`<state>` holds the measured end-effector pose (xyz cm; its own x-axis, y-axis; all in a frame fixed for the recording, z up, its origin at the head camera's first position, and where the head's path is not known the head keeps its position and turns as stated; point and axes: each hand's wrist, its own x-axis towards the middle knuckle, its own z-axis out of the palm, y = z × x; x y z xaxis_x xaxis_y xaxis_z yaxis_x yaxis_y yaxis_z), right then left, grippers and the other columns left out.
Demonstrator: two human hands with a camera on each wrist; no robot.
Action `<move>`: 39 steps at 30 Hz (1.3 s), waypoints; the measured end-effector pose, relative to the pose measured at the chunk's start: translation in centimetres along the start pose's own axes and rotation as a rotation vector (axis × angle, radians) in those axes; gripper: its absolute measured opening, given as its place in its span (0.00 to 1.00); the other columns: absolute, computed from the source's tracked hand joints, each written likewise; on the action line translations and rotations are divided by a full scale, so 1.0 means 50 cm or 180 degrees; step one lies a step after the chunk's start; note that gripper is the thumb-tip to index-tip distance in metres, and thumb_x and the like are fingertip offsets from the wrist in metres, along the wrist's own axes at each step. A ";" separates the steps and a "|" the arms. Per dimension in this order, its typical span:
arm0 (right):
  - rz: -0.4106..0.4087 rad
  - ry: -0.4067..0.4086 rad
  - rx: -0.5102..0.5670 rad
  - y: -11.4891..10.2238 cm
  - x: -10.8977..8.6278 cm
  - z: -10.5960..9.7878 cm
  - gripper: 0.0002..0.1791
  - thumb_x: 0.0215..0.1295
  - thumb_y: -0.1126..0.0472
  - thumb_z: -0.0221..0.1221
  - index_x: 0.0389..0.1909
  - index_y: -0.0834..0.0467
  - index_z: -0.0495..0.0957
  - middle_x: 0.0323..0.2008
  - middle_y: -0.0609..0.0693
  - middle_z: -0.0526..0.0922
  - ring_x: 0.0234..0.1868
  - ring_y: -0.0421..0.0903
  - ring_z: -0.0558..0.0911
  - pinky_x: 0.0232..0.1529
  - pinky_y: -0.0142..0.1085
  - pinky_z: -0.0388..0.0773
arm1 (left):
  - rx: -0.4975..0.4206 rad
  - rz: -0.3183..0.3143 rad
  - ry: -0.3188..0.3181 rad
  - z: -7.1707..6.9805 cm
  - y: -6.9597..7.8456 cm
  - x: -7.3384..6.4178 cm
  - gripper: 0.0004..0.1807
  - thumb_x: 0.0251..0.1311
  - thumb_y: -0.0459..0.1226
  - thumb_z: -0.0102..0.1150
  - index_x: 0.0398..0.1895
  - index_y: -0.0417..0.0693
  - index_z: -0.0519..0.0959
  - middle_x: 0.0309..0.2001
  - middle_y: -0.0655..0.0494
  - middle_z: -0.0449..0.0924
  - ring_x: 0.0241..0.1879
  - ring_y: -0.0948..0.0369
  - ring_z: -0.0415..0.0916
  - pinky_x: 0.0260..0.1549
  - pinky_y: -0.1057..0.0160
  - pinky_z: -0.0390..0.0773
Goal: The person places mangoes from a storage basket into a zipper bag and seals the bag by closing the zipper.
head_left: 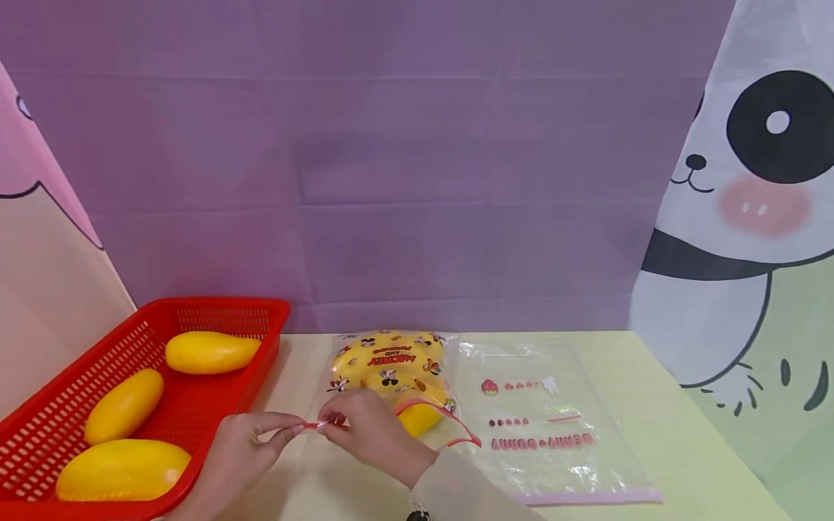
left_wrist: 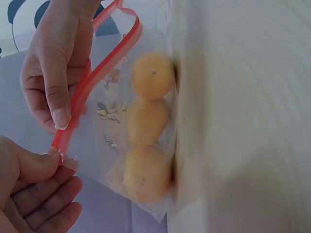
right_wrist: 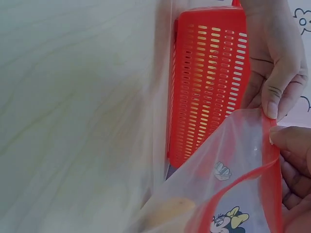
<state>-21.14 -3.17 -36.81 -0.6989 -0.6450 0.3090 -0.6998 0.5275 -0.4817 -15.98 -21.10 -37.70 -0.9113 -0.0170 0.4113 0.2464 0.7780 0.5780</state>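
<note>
A pale table (head_left: 684, 434) spreads below the left grip (head_left: 247, 441) and the right grip (head_left: 378, 434). To the left of the left grip stands a red basket (head_left: 276, 318), and three loose yellow fruits (head_left: 124, 470) lie apart inside it. To the right of the right grip lies a flat clear bag (head_left: 544, 405); it carries a strawberry print and a row of pink letters, upside down, which I cannot read surely. Just beyond the right grip is the printed bag (head_left: 391, 354), with cartoon figures and red writing, also upside down: "MICKEY" and "AND" can be read, the other line is too small. Three bagged yellow fruits (left_wrist: 147, 121) sit in a row inside it. Its red zip edge (left_wrist: 81, 94) forms an open loop to the right of the right grip. The left grip pinches the end of this edge between thumb and finger; the right grip, just beside, pinches the same edge, near a small white piece (head_left: 321, 425).
</note>
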 end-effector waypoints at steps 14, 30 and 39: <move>-0.0041 0.0139 0.0240 0.006 -0.007 -0.005 0.04 0.60 0.59 0.63 0.33 0.55 0.84 0.29 0.42 0.82 0.29 0.28 0.73 0.34 0.17 0.72 | -0.1127 -0.0342 0.0043 0.030 -0.021 -0.001 0.09 0.50 0.29 0.66 0.36 0.37 0.85 0.31 0.52 0.87 0.29 0.71 0.81 0.31 0.74 0.79; 0.0177 0.0050 0.0268 0.032 -0.034 -0.008 0.03 0.61 0.60 0.62 0.31 0.55 0.83 0.26 0.39 0.79 0.27 0.28 0.70 0.31 0.19 0.70 | -0.1012 -0.0592 -0.0081 0.036 -0.021 0.005 0.11 0.52 0.29 0.64 0.40 0.38 0.85 0.33 0.49 0.87 0.29 0.69 0.80 0.32 0.73 0.80; 0.0387 -0.0067 0.0362 0.038 -0.055 -0.028 0.02 0.61 0.59 0.62 0.31 0.53 0.83 0.25 0.37 0.77 0.28 0.29 0.71 0.31 0.20 0.71 | -0.0902 -0.0697 -0.0036 0.034 -0.011 0.004 0.12 0.52 0.30 0.65 0.41 0.42 0.85 0.34 0.51 0.87 0.30 0.66 0.82 0.33 0.73 0.80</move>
<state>-20.75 0.40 -37.43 -0.7734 -0.5922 0.2260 -0.5880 0.5372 -0.6047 -16.85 -20.47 -39.17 -0.9558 -0.1560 0.2491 0.1249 0.5516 0.8247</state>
